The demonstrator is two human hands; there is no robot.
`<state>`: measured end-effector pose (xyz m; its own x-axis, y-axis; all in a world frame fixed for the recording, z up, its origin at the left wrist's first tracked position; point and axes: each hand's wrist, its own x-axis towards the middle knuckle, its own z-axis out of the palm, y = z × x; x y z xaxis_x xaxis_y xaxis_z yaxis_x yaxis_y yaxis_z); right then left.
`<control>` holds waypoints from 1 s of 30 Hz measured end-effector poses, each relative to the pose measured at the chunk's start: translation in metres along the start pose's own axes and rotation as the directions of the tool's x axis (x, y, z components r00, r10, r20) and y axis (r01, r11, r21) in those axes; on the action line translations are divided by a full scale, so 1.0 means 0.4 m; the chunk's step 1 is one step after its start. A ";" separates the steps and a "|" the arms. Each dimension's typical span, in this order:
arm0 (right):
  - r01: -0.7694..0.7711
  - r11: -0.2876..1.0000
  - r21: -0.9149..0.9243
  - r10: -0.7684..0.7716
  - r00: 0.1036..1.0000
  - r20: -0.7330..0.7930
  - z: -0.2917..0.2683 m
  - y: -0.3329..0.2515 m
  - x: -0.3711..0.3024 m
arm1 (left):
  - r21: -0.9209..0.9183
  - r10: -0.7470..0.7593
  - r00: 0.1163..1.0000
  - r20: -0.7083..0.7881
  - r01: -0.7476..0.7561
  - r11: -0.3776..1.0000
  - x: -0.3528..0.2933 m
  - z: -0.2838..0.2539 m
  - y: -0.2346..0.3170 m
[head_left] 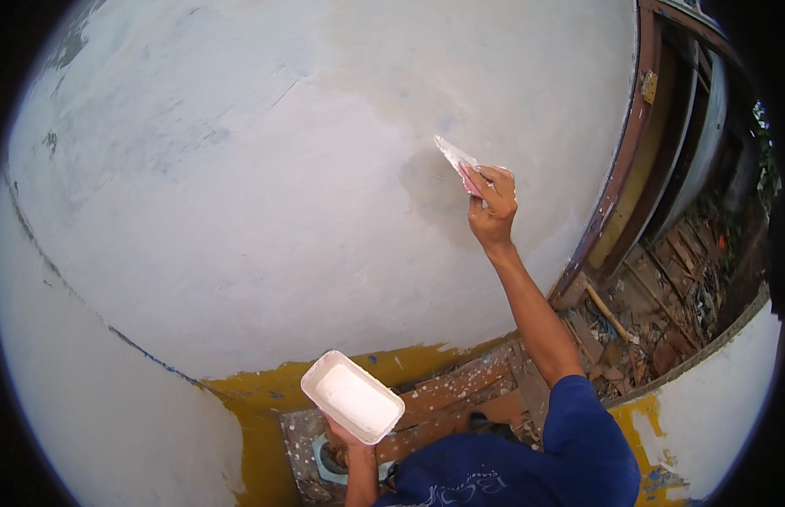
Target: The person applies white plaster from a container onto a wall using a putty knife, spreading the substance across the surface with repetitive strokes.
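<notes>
My right hand (494,207) is raised at the wall, its fingers closed on a putty knife (456,159) with a whitish, smeared blade and a pinkish grip. The blade is at the wall (240,228), beside a darker, damp-looking patch; I cannot tell whether it touches. Lower down, my left hand (346,433) supports a white rectangular tub (354,397) from beneath. White paste covers the inside of the tub. Most of the left hand's fingers are hidden under it.
A doorway with a brown wooden frame (616,169) stands at the right, with rubble and boards (663,321) beyond it. Paint-spotted planks (460,384) lie at the wall's foot, above a yellow-painted strip (265,389). A second wall (113,406) meets this one at the left.
</notes>
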<state>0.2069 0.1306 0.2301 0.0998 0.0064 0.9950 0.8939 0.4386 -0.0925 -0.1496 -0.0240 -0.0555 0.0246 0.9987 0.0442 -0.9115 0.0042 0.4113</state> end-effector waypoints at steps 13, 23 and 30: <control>0.039 0.997 0.067 -0.060 0.938 0.340 0.053 -0.067 -0.113 | -0.059 -0.032 0.999 -0.040 0.029 0.998 0.002 -0.023 -0.012; 0.001 0.992 -0.123 -0.004 1.000 -0.025 0.078 0.010 0.268 | -0.057 0.016 1.000 -0.015 -0.017 0.998 -0.011 -0.008 -0.012; -0.089 0.962 0.258 -0.042 0.886 0.462 0.127 -0.235 -0.021 | 0.006 0.062 0.996 -0.061 -0.061 0.998 0.001 0.027 -0.005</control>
<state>0.0999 0.1348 0.2323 -0.1513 0.4024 0.9029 0.7384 0.6532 -0.1674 -0.1432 -0.0242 -0.0465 -0.0568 0.9983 0.0137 -0.9090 -0.0574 0.4129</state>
